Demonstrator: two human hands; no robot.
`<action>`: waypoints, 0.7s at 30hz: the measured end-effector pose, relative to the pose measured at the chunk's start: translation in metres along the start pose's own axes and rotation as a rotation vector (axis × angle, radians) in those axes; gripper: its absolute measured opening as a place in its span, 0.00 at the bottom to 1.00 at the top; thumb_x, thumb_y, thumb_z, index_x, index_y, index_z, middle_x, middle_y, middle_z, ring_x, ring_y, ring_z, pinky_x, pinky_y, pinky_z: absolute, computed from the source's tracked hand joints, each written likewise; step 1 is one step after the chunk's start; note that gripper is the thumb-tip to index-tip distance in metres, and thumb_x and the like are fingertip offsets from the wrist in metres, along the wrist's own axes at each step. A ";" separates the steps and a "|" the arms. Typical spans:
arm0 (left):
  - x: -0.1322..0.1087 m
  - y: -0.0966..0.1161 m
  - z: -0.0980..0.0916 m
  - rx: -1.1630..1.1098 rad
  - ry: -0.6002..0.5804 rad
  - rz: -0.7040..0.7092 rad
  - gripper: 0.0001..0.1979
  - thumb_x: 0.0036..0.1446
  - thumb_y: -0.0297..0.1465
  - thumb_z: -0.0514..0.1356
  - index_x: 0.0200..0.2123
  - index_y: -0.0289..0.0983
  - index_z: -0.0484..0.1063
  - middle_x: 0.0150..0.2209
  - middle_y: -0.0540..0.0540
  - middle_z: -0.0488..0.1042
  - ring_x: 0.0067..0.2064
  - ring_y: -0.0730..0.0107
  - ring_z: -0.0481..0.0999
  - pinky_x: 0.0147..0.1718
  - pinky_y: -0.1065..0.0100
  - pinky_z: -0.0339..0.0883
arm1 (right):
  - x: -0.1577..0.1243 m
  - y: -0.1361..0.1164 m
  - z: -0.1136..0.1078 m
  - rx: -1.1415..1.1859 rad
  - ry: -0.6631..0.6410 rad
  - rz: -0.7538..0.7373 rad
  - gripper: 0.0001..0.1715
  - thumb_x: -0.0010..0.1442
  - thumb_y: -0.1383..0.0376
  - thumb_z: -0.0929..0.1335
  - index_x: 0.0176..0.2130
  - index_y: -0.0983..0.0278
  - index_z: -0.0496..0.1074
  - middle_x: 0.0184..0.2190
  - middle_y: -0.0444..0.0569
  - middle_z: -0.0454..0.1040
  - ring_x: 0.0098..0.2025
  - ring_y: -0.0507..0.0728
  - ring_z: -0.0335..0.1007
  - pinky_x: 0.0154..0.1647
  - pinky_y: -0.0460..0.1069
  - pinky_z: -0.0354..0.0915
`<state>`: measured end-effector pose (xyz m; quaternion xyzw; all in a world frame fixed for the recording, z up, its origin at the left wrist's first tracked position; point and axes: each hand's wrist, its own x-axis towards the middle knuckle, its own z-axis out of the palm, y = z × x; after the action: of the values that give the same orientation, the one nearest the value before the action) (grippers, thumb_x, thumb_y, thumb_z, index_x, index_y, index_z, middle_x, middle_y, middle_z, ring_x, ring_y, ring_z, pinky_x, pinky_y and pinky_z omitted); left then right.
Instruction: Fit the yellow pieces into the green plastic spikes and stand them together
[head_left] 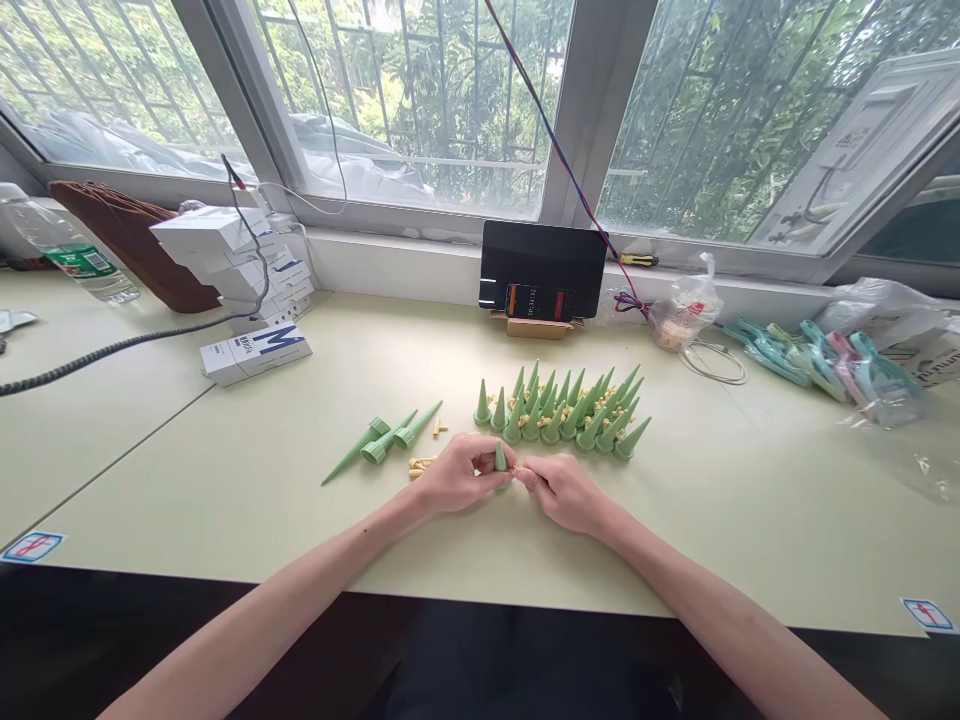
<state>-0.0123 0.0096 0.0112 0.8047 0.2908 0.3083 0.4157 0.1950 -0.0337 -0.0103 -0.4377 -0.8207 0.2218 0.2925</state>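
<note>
Near the table's middle, my left hand (465, 472) is closed around a green plastic watering spike (500, 458), whose tip points up. My right hand (561, 487) meets it from the other side, with thumb and forefinger pinched at a small yellow valve (514, 468) against the spike. The fingers hide most of that valve. Left of my hands lie three loose green spikes (382, 445) on their sides. Several yellow valves (420, 466) lie beside my left hand, and a single T-shaped valve (439, 428) sits behind them. Beyond my hands, many upright spikes with yellow valves (570, 420) stand in rows.
A phone (538, 303) leans in a cardboard stand (536, 328) before a dark screen (544, 255). White boxes (255, 355), a coiled cable (135, 342) and a water bottle (75, 260) occupy the left. At right are a bagged item (682, 310) and wrapped coloured clips (847, 365).
</note>
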 end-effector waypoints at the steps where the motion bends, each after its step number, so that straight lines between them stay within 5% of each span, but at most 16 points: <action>1: 0.000 0.000 0.000 -0.006 0.000 -0.004 0.10 0.56 0.35 0.64 0.33 0.33 0.77 0.24 0.49 0.71 0.22 0.78 0.64 0.21 0.75 0.58 | 0.000 0.000 0.000 0.000 -0.001 0.003 0.24 0.72 0.58 0.56 0.25 0.61 0.49 0.19 0.40 0.52 0.21 0.50 0.44 0.25 0.48 0.44; 21: -0.001 0.000 -0.001 -0.029 -0.002 -0.036 0.10 0.56 0.36 0.65 0.32 0.33 0.78 0.25 0.48 0.72 0.23 0.77 0.65 0.22 0.74 0.60 | 0.001 -0.001 0.002 -0.034 0.008 0.007 0.26 0.73 0.55 0.54 0.24 0.61 0.48 0.19 0.40 0.53 0.21 0.50 0.44 0.26 0.48 0.45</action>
<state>-0.0137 0.0098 0.0115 0.7934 0.3005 0.3044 0.4331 0.1926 -0.0334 -0.0107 -0.4462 -0.8217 0.2072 0.2877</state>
